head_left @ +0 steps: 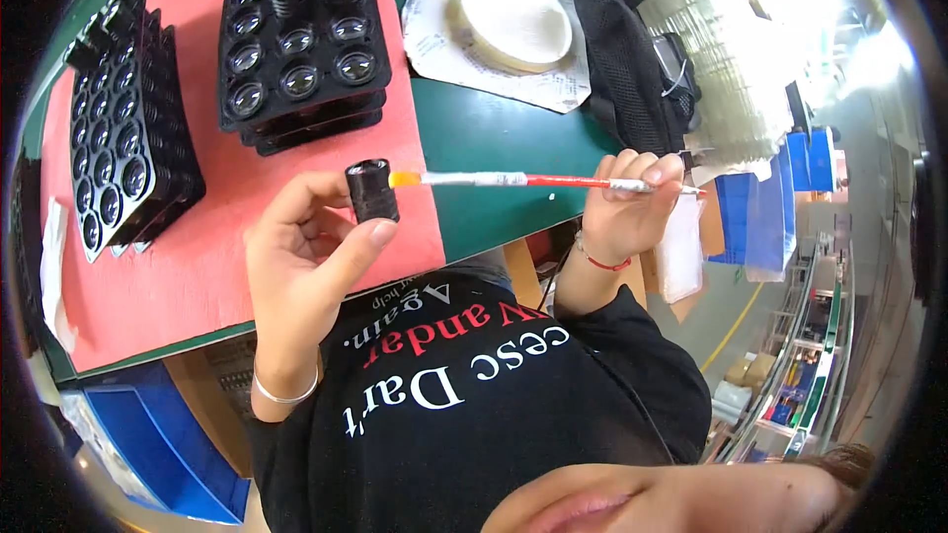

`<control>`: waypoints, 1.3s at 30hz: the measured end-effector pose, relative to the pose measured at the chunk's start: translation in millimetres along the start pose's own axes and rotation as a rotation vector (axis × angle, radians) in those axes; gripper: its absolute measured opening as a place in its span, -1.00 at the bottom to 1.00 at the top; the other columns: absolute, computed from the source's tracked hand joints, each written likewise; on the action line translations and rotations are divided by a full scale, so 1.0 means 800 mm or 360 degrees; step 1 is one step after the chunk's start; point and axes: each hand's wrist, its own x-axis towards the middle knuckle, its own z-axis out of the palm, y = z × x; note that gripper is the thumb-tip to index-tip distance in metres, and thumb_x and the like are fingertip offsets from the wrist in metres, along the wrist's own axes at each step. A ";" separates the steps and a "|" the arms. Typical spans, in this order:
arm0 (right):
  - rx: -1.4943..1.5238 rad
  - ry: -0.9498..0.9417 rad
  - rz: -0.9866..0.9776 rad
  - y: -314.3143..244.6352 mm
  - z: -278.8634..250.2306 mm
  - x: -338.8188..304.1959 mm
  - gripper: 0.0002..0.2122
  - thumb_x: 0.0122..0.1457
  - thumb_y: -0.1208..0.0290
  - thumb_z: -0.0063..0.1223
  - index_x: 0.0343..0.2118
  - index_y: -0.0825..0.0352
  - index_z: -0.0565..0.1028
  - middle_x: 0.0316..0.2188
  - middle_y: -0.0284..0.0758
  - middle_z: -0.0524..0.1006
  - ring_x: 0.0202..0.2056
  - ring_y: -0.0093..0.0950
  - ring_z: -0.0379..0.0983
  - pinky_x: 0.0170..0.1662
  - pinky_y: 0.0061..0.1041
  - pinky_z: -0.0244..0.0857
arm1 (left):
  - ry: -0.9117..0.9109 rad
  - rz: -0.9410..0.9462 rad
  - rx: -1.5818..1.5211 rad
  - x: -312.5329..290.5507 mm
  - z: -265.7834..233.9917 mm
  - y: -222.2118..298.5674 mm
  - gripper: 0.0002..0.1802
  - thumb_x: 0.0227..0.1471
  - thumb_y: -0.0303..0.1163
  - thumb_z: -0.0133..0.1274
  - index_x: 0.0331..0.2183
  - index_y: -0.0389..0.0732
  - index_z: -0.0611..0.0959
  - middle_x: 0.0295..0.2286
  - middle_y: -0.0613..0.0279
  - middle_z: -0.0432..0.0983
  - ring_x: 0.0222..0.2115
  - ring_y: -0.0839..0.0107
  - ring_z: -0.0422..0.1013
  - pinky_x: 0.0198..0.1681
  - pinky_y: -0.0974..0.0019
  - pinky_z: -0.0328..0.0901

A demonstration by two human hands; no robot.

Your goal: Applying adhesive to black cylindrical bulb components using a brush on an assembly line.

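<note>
Between the thumb and fingers of my left hand [308, 252] stands a small black cylinder [373, 193], like a lens barrel, with its round open-looking end upward. My right hand [632, 205] pinches a thin paintbrush [563, 181] near the far end of its red handle. The brush lies almost level, and its yellow bristles are at the right side of the barrel's upper rim; whether they touch it I cannot tell. Both hands are over the table's near edge. Beyond my left hand sit stacked black trays [296, 104] of round glass-topped barrels.
A second stack of black trays [118, 153] leans at the left on the pink mat [197, 0]. On the green table [474, 128], a round whitish dish [523, 25] rests on paper. Black mesh fabric [627, 74] and a clear plastic-wrapped stack [716, 54] lie at the right. Blue bins [746, 212] stand beyond.
</note>
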 end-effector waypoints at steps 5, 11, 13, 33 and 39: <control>0.0008 -0.0010 0.0028 0.003 0.004 -0.003 -0.75 0.15 0.22 -0.14 -0.51 0.32 0.27 -0.71 -0.30 0.35 -0.69 -0.54 0.24 -0.63 -0.60 0.14 | -0.0004 0.0019 -0.0017 0.001 0.000 -0.001 -0.72 -0.26 -0.54 0.19 -0.39 -0.33 0.51 -0.50 0.34 0.44 -0.60 0.73 0.30 -0.54 0.67 0.19; -0.0142 -0.0087 -0.0036 0.006 0.004 -0.003 -0.75 0.14 0.24 -0.12 -0.51 0.33 0.29 -0.72 -0.29 0.36 -0.70 -0.53 0.26 -0.65 -0.61 0.15 | -0.0022 0.0028 -0.0035 0.000 -0.001 -0.002 -0.72 -0.23 -0.51 0.19 -0.38 -0.32 0.50 -0.49 0.33 0.44 -0.58 0.72 0.31 -0.52 0.66 0.20; -0.0171 -0.0107 -0.0073 0.007 0.004 -0.004 -0.74 0.14 0.23 -0.12 -0.52 0.34 0.29 -0.74 -0.29 0.35 -0.71 -0.53 0.25 -0.66 -0.61 0.15 | -0.0044 0.0025 -0.0067 0.000 -0.002 -0.001 -0.72 -0.20 -0.50 0.17 -0.36 -0.33 0.50 -0.48 0.32 0.44 -0.55 0.70 0.31 -0.49 0.65 0.21; -0.0323 0.0126 -0.0328 0.014 0.000 -0.018 -0.76 0.15 0.27 -0.13 -0.53 0.34 0.27 -0.75 -0.32 0.31 -0.73 -0.57 0.19 -0.67 -0.63 0.06 | -0.0169 0.0118 -0.0012 -0.006 -0.005 0.001 -0.71 -0.16 -0.58 0.04 -0.26 -0.34 0.48 -0.39 0.27 0.48 -0.51 0.67 0.30 -0.46 0.59 0.22; -0.0357 0.0135 -0.0345 0.013 -0.001 -0.018 -0.74 0.14 0.24 -0.13 -0.54 0.34 0.26 -0.77 -0.36 0.26 -0.74 -0.59 0.15 -0.67 -0.65 0.00 | 0.0219 0.0948 0.0525 -0.029 -0.037 0.044 -0.68 -0.29 -0.59 0.07 -0.33 -0.32 0.49 -0.41 0.18 0.49 -0.44 0.54 0.38 -0.42 0.54 0.25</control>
